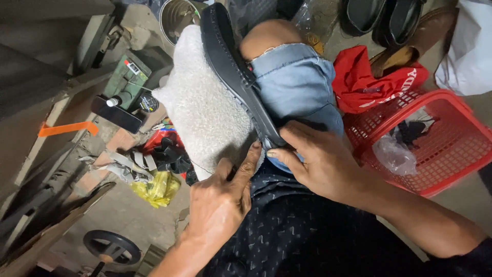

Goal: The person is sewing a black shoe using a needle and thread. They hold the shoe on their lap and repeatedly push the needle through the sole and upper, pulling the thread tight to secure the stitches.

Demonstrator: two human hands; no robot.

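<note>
So I'm watching the head cam here, and the shoe is the thing to go by. It's a black one, lying sole-edge up across the person's lap, running from up by the knee down to the hands. A white fuzzy cloth sits right against its left side, touching, I'd guess as padding so it doesn't slide on the denim shorts.

The left hand comes in below the shoe, thumb stretched up against the cloth and the shoe's near end, fingers curled narrow. It seems to pinch something thin, but I can't tell what. The right hand is clamped on the shoe's near end from the right, thumb pressing flat on the edge, looks like it's there to keep the shoe steady.

Room-wise it's tight. Right of the shoe there's a red basket, a bit apart, with a red bag above it. Left of the shoe there's clutter: a yellow bag, scraps, and a small bottle. The only free space is the bit of lap just below the shoe.
</note>
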